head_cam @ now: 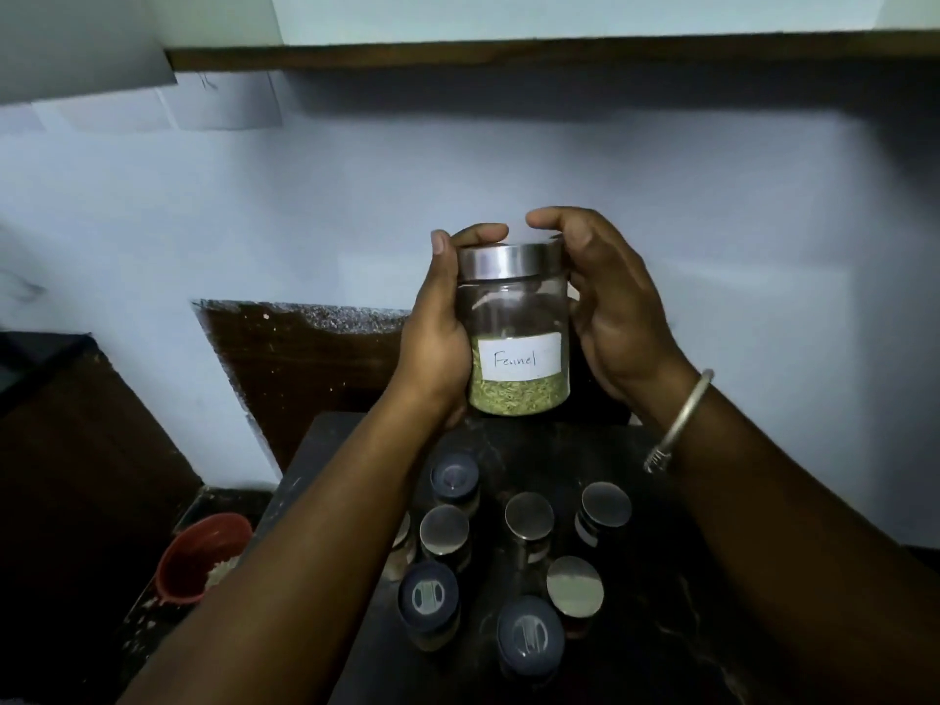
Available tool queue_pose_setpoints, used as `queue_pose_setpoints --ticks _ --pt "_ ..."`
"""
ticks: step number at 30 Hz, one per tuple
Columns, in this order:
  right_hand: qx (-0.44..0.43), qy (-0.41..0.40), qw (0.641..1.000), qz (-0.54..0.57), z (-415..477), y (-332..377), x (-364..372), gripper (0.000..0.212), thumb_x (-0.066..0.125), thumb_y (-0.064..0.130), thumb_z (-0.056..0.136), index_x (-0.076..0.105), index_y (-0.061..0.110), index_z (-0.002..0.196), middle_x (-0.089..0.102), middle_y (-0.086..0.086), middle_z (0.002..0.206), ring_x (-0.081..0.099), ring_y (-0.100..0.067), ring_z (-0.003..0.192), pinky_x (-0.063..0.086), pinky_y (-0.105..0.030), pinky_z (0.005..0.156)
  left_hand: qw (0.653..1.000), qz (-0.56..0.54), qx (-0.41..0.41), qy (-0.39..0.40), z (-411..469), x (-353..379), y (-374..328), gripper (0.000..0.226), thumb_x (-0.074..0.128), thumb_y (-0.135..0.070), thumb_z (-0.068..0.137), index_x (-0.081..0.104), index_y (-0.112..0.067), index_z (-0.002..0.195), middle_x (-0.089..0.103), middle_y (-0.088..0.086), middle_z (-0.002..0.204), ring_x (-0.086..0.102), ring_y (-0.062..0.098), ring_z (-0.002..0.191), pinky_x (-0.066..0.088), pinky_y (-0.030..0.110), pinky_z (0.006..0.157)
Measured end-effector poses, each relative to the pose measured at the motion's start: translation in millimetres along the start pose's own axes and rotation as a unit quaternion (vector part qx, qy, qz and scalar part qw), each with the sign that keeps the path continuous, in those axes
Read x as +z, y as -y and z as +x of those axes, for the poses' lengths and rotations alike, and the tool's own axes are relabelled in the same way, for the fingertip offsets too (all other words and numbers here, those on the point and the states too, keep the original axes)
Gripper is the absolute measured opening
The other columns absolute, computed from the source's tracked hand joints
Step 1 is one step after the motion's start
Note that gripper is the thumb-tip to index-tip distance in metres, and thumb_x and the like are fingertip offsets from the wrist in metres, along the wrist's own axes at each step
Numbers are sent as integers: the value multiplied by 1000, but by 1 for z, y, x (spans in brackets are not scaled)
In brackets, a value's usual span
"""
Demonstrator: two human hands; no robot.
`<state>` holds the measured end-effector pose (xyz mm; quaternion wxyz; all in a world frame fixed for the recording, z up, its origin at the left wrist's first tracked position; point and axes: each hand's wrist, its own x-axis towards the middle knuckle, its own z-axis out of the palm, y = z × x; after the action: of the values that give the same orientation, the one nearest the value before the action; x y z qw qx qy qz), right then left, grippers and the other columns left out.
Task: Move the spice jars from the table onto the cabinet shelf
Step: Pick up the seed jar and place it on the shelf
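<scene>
A glass jar (515,318) with a steel lid and a white label reading "Fennel" is held up above the table, green seeds filling its lower third. My left hand (437,338) wraps its left side, thumb at the lid. My right hand (610,307) cups the right side, fingers curled over the lid. Below, several more spice jars stand on the dark table (661,628): steel-lidded ones (529,519) and dark-lidded ones (429,597). A brown-edged cabinet shelf (508,53) runs across the top of the view.
A red scoop-like cup (203,557) lies on the floor left of the table. A dark wooden panel (295,358) leans against the pale wall behind. A dark cabinet (76,450) stands at far left.
</scene>
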<state>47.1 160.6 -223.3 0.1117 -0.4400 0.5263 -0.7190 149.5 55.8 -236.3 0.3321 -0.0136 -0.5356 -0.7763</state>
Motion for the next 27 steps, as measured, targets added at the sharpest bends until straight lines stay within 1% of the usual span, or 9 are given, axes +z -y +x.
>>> queue_pose_setpoints --ticks 1,3,6,11,16,20,23,27 --pt "-13 -4 999 30 -2 2 0 36 57 45 89 65 20 114 66 4 108 65 -14 100 56 -30 80 1000 -19 -7 9 1 5 -6 52 26 -50 107 57 -11 122 73 13 106 72 29 91 60 41 81" --pt "-43 -14 996 71 -5 4 0 37 56 37 92 61 13 121 64 -3 115 64 -20 106 57 -34 85 999 -42 -17 19 3 14 -13 51 32 -54 104 60 -14 119 74 12 102 72 28 89 59 42 82" --pt "-63 -34 991 109 -8 8 4 36 53 33 95 59 11 123 65 -5 113 66 -20 103 58 -31 80 999 -36 -24 15 4 23 -16 53 36 -58 102 63 -16 120 74 11 101 73 28 90 59 42 82" --pt "-67 -52 990 116 -7 16 4 32 47 25 100 59 8 123 63 -12 115 66 -22 102 58 -29 78 999 -42 -31 12 4 30 -19 53 38 -59 102 65 -16 117 75 10 100 73 26 89 61 40 80" --pt "-69 -55 990 114 -7 20 6 29 45 24 99 59 10 120 64 -9 112 67 -18 99 58 -27 77 999 -26 -34 1 5 32 -20 52 39 -60 101 67 -18 115 76 9 99 74 26 88 61 40 80" --pt "-67 -61 989 115 -7 21 7 29 45 24 98 59 9 119 64 -11 113 67 -21 101 58 -28 79 999 -21 -45 -5 6 33 -21 56 40 -62 100 65 -16 120 75 11 101 74 28 89 61 42 81" --pt "-64 -62 989 114 -7 21 7 30 45 24 98 59 8 119 64 -11 114 66 -21 102 58 -28 80 998 -13 -53 -9 5 33 -21 65 39 -63 100 60 -10 130 73 15 105 73 30 92 59 45 85" --pt "-56 -65 989 124 -7 20 8 30 45 24 97 58 7 119 62 -16 116 65 -25 103 59 -30 82 998 -5 -66 -7 5 34 -21 72 38 -64 100 54 -4 136 70 19 110 71 32 95 57 47 88"
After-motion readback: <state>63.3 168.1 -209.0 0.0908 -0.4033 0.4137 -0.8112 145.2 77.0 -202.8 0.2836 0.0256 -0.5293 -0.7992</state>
